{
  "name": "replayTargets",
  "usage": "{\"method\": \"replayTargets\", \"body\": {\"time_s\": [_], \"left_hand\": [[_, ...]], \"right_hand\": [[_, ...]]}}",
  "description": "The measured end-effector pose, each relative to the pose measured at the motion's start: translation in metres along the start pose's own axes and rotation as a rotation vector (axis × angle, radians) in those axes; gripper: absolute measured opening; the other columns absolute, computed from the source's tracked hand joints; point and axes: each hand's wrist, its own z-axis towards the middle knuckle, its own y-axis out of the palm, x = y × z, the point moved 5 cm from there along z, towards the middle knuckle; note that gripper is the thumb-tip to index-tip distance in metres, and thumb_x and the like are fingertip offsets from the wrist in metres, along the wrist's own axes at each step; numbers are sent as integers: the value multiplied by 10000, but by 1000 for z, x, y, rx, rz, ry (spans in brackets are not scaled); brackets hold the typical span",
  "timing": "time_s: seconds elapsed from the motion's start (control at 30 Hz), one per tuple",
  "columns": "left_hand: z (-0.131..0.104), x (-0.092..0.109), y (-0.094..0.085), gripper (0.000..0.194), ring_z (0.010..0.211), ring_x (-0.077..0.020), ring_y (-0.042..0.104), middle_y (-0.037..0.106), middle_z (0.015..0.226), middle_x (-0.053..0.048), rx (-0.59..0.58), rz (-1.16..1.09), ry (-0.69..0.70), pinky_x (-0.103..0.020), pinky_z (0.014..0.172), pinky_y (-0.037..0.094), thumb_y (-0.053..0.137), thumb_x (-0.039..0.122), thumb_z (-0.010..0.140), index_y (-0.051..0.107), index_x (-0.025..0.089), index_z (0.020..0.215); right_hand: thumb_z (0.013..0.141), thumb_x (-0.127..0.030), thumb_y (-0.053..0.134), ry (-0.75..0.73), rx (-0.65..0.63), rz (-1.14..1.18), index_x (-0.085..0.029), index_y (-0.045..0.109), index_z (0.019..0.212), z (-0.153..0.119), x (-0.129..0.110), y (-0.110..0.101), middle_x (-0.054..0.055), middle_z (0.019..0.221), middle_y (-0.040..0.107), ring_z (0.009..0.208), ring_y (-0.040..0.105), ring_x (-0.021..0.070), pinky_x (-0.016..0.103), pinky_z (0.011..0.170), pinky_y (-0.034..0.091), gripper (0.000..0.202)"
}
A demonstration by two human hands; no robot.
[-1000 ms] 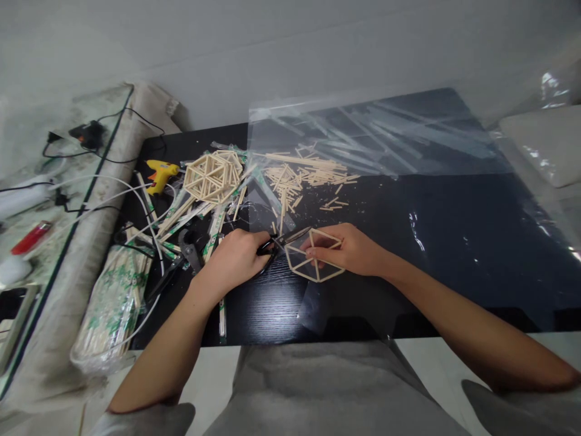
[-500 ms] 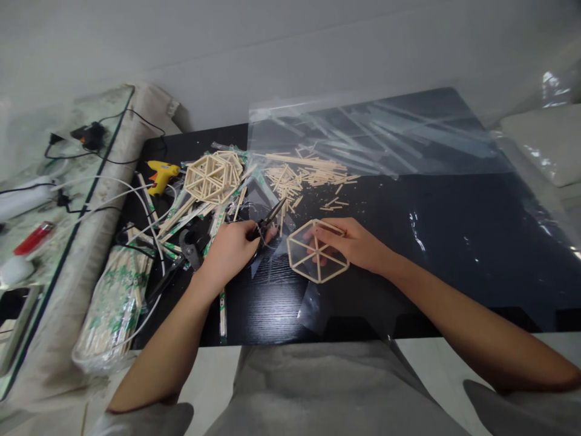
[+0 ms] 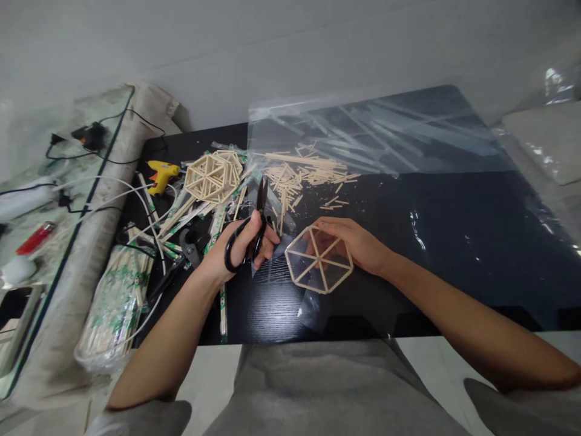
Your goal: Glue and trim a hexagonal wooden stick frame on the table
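Note:
Black-handled scissors (image 3: 262, 203) are in my left hand (image 3: 242, 245), with the thumb and fingers closed about the handles and the blades pointing away from me. My right hand (image 3: 358, 243) grips the right edge of a hexagonal stick frame (image 3: 319, 260), which has spokes meeting at its centre and clear film across it. The frame is tilted above the black table, its fingers partly seen through the film. A scrap of clear plastic (image 3: 311, 309) lies below it. Beyond my hands are cut wooden sticks (image 3: 290, 181).
A stack of hexagonal stick frames (image 3: 213, 175) lies at the back left, beside a yellow glue gun (image 3: 162, 175). Black cutters (image 3: 190, 248) and a bag of wrapped chopsticks (image 3: 115, 297) are at the left. A clear plastic sheet (image 3: 385, 136) covers the table's back right.
The scissors have swung upright in my left hand, their blades turning away from me. My right hand has turned and tilted the hexagonal frame slightly.

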Motion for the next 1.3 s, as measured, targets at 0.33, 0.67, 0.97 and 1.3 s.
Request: {"method": "replayTargets", "body": {"time_s": [0.33,0.67,0.97,1.3], "left_hand": [[5,1,9,635,518,-137,596,721,747,-69,-102,-271,-78,-259,487,481,600,809,840,565,183,737],[3,-6,14,674,479,-141,578,680,690,-54,-150,-211,-122,-276,479,470,572,863,807,548,194,736],[2,-14,14,718,525,-163,592,654,618,-61,-210,55,-31,-278,493,415,406,851,901,641,185,772],[-3,-8,16,684,547,-162,585,661,628,-56,-277,159,-9,-287,528,404,395,791,951,676,191,779]], "right_hand": [[858,-461,793,-53,83,-195,-180,724,933,-5,-7,0,3,790,706,661,691,145,260,604,583,299],[822,-416,833,-46,-65,-178,-180,779,1036,-10,-7,6,-11,729,691,611,644,125,226,541,533,323],[828,-373,843,-22,-161,-134,-212,765,1161,-8,1,10,0,864,758,666,693,120,211,582,565,378],[776,-409,883,-74,0,-62,-233,775,1160,-10,-11,-6,38,1022,782,823,741,175,281,724,614,436]]}}
